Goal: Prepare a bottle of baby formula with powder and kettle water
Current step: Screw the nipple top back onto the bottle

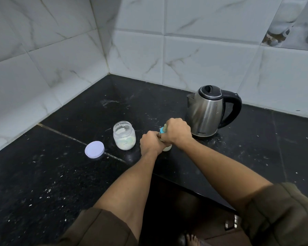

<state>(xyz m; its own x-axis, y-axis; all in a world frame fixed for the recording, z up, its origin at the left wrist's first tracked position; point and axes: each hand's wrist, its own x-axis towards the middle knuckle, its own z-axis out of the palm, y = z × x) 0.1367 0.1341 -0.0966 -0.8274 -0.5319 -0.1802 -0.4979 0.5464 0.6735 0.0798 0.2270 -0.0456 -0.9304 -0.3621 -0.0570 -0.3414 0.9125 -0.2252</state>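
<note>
The baby bottle (168, 147) stands on the black counter (60, 174), mostly hidden by both hands; only its pale lower part and a bit of its blue collar show. My left hand (151, 142) is wrapped around the bottle's body. My right hand (177, 130) is closed over its top, around the blue cap and teat. An open clear jar of white formula powder (124, 135) stands just left of the hands. The steel kettle (210, 110) with a black handle and closed lid stands right behind my right hand.
The jar's lilac lid (94, 149) lies flat on the counter to the left of the jar. White tiled walls meet in a corner behind. The counter's front edge runs diagonally under my right forearm, with the floor and a foot below.
</note>
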